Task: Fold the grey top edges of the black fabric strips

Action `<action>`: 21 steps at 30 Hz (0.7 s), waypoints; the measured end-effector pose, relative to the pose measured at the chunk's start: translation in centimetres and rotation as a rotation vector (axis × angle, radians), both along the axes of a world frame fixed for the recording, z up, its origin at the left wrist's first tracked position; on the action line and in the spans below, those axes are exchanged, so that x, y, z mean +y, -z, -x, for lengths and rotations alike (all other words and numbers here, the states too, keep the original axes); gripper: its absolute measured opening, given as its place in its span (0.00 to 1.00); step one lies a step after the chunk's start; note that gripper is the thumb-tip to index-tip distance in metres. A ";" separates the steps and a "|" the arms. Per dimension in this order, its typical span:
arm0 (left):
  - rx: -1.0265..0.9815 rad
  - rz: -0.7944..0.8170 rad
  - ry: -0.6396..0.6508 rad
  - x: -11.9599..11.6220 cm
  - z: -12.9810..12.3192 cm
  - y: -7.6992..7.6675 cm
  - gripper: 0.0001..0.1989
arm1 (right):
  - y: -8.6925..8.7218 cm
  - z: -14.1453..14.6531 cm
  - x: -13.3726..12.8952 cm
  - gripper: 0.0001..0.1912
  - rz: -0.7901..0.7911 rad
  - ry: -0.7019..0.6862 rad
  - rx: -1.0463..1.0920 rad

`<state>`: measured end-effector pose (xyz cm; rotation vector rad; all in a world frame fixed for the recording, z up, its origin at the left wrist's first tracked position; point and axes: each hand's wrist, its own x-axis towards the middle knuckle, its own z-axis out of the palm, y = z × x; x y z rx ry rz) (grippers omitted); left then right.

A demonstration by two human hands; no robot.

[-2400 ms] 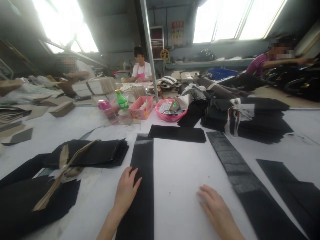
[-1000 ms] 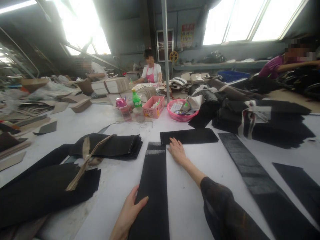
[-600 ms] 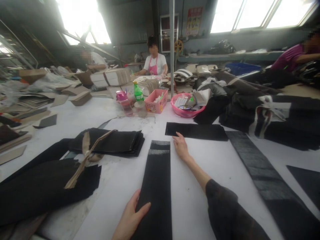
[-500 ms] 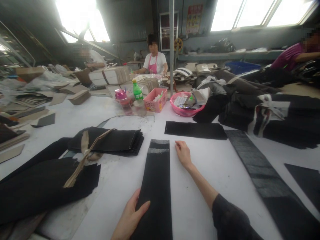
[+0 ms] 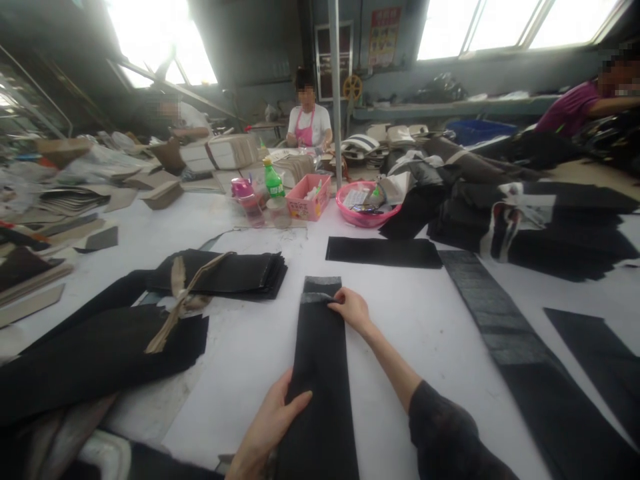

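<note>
A long black strip of sheet material (image 5: 323, 360) lies lengthwise in front of me on the white table, with greyish bands across its far end. My left hand (image 5: 275, 420) grips its left edge near me, thumb on top and fingers partly hidden beneath. At the far end, my right hand (image 5: 353, 310) pinches the right side of the upper piece's grey edge, which is slightly lifted. Beyond that lies another black strip (image 5: 384, 252), set crosswise. To the right, overlapping black strips (image 5: 493, 313) with grey bands run toward me.
Tied black stacks lie at left (image 5: 220, 273) and right (image 5: 575, 230). Farther back stand a pink basket (image 5: 370, 219), a pink box (image 5: 307, 203), a green bottle (image 5: 273, 180) and a metal post (image 5: 336, 100). Co-workers sit across the table (image 5: 190, 217) and at both sides.
My right hand has moved left and nearer me, from beside the strip onto its grey edge, which it now pinches. My left hand keeps its grip. The view has shifted slightly.
</note>
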<state>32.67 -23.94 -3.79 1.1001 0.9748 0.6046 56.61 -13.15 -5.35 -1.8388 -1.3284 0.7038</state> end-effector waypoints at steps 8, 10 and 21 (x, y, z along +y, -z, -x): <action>0.287 -0.148 -0.038 -0.9 -0.5 0.3 0.28 | -0.9 -1.6 -4.5 0.42 -0.107 0.073 0.545; 0.547 -0.267 -0.087 -1.2 -0.5 0.4 0.30 | -1.7 -1.8 -5.5 0.45 -0.153 0.066 0.788; 0.467 -0.701 -0.116 3.5 -4.2 -1.3 0.19 | -3.6 -1.7 -8.4 0.12 -0.158 -0.035 1.193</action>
